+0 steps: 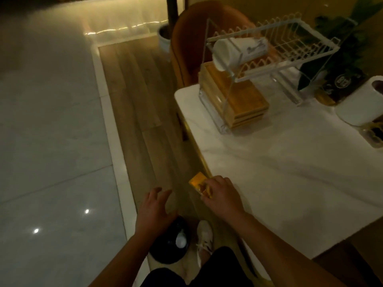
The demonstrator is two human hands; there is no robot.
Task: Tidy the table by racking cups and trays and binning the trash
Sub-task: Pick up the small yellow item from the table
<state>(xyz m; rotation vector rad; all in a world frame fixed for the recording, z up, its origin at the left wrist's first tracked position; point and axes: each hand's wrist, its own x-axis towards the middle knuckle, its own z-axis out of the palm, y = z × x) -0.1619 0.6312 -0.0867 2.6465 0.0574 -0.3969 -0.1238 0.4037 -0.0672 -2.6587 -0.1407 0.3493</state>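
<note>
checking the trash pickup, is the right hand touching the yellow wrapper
Touching: the head view shows the right hand pinching the yellow wrapper at the white table edge.

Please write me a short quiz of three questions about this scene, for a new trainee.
1. True or false: the right hand pinches a yellow wrapper at the edge of the table.
2. Where is the black bin? A) on the table B) on the floor C) on the chair
3. Fill in: the wooden trays sit in the ____ tier of the dish rack.
Key: 1 true; 2 B; 3 lower.
</note>
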